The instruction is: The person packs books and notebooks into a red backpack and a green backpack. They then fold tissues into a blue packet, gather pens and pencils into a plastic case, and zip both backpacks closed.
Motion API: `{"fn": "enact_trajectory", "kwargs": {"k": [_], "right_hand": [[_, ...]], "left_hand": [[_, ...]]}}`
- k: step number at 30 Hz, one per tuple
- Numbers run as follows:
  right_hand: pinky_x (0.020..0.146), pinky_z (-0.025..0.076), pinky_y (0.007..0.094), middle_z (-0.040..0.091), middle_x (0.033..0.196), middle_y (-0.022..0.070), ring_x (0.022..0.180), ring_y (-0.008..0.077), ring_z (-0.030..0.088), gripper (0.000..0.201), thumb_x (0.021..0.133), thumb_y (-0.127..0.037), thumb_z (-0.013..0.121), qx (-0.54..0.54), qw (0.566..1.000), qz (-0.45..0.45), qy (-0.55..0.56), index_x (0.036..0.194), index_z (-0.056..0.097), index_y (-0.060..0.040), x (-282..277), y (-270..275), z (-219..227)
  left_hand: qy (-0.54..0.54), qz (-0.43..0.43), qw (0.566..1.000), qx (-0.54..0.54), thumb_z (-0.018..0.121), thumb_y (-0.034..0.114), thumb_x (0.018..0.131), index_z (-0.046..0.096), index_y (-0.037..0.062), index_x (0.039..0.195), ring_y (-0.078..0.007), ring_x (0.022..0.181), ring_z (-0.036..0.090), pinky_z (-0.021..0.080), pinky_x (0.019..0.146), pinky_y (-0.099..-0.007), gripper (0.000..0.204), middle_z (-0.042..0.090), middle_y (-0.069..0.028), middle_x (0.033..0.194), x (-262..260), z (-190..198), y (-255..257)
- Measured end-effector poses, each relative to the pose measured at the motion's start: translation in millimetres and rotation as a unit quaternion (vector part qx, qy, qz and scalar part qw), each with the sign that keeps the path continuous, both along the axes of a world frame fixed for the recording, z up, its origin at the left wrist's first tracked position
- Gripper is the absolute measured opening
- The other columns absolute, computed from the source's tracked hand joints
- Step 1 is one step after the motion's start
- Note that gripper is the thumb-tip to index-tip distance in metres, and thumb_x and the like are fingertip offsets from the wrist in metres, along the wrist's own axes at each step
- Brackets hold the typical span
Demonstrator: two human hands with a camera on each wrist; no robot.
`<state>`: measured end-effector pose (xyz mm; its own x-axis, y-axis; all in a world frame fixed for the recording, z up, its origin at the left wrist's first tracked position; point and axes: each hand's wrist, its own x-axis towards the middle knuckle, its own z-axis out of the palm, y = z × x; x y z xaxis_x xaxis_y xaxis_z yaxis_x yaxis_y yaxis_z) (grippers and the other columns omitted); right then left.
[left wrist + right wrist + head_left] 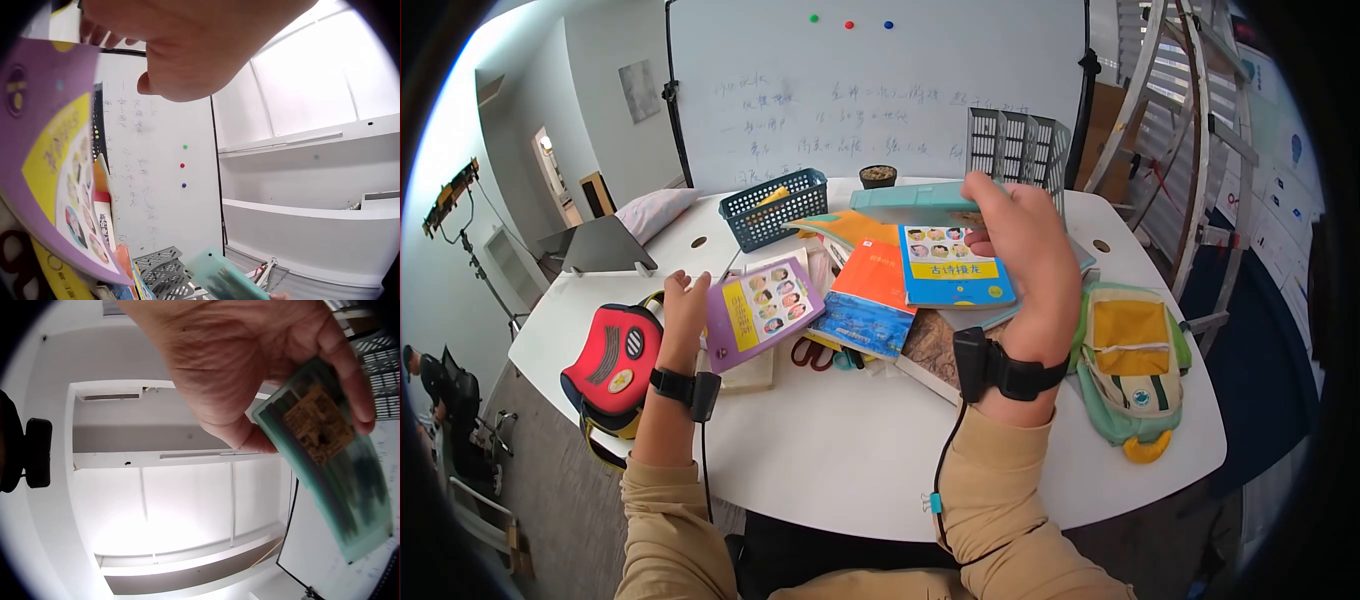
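Note:
My right hand (1028,240) grips a translucent teal pencil case (910,202) and holds it above the pile of books. In the right wrist view, long dark and green items and a brown patterned square (319,425) show through its plastic, with the thumb and fingers at opposite edges. Below it lies a blue book (950,285) with a yellow title band. Loosely bent and holding nothing, my left hand (685,312) hovers beside the left edge of a purple book (745,325). That book's cover, with small round portraits, fills the left of the left wrist view.
An orange-and-blue book (868,290) lies mid-pile, with red scissors (810,353) before it. Behind stand a teal basket (775,230), a small pot (878,178) and a grey file rack (1020,145). A red bag (605,360) sits left, a green-and-yellow backpack (1135,370) right.

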<state>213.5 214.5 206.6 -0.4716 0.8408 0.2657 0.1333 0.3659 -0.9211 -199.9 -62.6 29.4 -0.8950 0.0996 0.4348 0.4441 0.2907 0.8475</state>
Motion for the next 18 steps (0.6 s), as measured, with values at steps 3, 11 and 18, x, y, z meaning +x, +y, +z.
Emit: {"fn": "enact_trajectory", "kwargs": {"k": [3,11,18], "right_hand": [[0.075,0.056,0.0369,0.076,0.076,0.015,0.072,0.0215,0.072,0.065,0.088,-0.056,0.071,0.013,1.0,-0.009,0.013,0.094,0.078,0.0084,-7,0,-4],[0.078,0.06,0.0326,0.079,0.087,0.0119,0.078,0.0173,0.075,0.054,0.094,-0.043,0.073,0.004,0.995,0.093,0.019,0.108,0.082,0.0075,-16,-13,-3],[0.084,0.061,0.0338,0.082,0.1,0.0122,0.089,0.0175,0.076,0.05,0.095,-0.032,0.082,0.102,0.967,0.232,-0.04,0.13,0.08,0.0045,-28,-20,-11]], "left_hand": [[0.11,-0.056,0.992,0.005,0.076,0.018,0.109,0.062,-0.0054,0.149,-0.0312,0.136,0.069,0.055,0.115,-0.0432,0.049,0.072,-0.0233,0.146,8,0,8],[-0.051,-0.37,0.911,0.176,0.069,0.021,0.118,0.059,0.0003,0.151,-0.0185,0.126,0.072,0.06,0.102,-0.0338,0.04,0.072,-0.0151,0.145,113,46,56],[-0.228,-0.566,0.737,0.289,0.062,0.03,0.121,0.035,0.0013,0.174,-0.0332,0.147,0.065,0.059,0.121,-0.0457,0.066,0.057,-0.0226,0.165,157,46,44]]}}
